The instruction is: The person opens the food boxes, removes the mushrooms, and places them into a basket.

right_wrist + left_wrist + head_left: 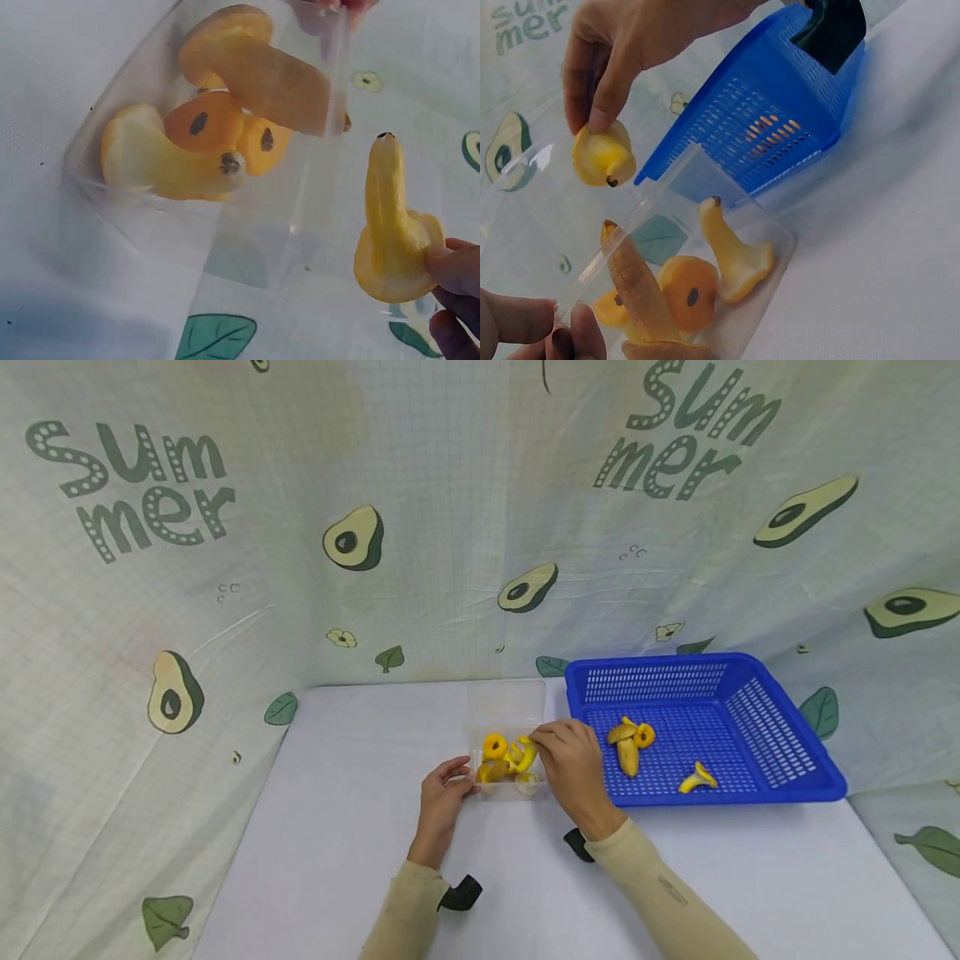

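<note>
My right hand [573, 768] pinches a yellow mushroom [390, 232] by the edge of its cap, above the right side of a clear plastic box [498, 794]. In the right wrist view its stem points up, apart from the box wall. My left hand [441, 797] grips the left side of the box, fingertips at the rim in the left wrist view. Several mushrooms lie in the box: a brown-capped one [641, 289] with a thick stem, an orange one [688, 292] and a pale yellow one [737, 255] among them.
A blue perforated basket [780, 795] stands to the right of the box, with a brown mushroom [628, 756] and a yellow mushroom [698, 777] among those inside. The box's clear lid [507, 700] lies back behind it. A printed cloth [435, 527] hangs behind the white table [337, 843].
</note>
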The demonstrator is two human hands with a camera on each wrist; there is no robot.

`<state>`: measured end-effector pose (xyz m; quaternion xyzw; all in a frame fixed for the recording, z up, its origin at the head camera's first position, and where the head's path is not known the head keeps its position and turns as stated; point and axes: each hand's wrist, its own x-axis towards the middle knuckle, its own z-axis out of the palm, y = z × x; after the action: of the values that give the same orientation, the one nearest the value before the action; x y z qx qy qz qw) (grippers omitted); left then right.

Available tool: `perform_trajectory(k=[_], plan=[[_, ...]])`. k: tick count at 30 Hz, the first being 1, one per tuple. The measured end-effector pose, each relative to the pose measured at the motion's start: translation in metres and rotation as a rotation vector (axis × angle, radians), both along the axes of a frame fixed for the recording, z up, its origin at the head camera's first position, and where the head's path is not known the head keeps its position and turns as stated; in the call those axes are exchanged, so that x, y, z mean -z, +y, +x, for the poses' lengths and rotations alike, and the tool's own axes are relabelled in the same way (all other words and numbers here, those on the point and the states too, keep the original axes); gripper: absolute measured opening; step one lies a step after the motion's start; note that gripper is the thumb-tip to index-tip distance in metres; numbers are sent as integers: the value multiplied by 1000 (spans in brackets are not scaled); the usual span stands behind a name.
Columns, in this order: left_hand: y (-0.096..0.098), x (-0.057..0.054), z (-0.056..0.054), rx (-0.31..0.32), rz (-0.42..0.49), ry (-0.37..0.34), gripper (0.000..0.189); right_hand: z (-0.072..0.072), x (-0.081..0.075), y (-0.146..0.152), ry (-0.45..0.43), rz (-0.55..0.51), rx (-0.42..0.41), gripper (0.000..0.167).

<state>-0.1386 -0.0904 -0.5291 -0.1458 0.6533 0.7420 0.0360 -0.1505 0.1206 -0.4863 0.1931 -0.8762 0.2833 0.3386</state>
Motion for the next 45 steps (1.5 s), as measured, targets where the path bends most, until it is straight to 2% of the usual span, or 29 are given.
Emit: perform_trajectory(k=[7, 14, 28, 33, 39, 45], plan=[[0, 1, 0, 5, 0, 0, 39, 11, -8, 16, 67, -37, 22, 16], [0, -1, 0, 2, -2, -19, 41, 15, -18, 39, 106, -112, 30, 20], [-1, -1, -3, 7, -7, -32, 40, 19, -24, 89, 78, -155, 134, 18], [-2, -1, -2, 13, 9, -8, 38, 20, -25, 103, 65, -143, 174, 20], [-2, -1, -1, 15, 17, -3, 38, 24, -28, 114, 48, -173, 177, 21], [-2, -1, 0, 16, 15, -3, 39, 28, -28, 113, 10, -186, 163, 23]])
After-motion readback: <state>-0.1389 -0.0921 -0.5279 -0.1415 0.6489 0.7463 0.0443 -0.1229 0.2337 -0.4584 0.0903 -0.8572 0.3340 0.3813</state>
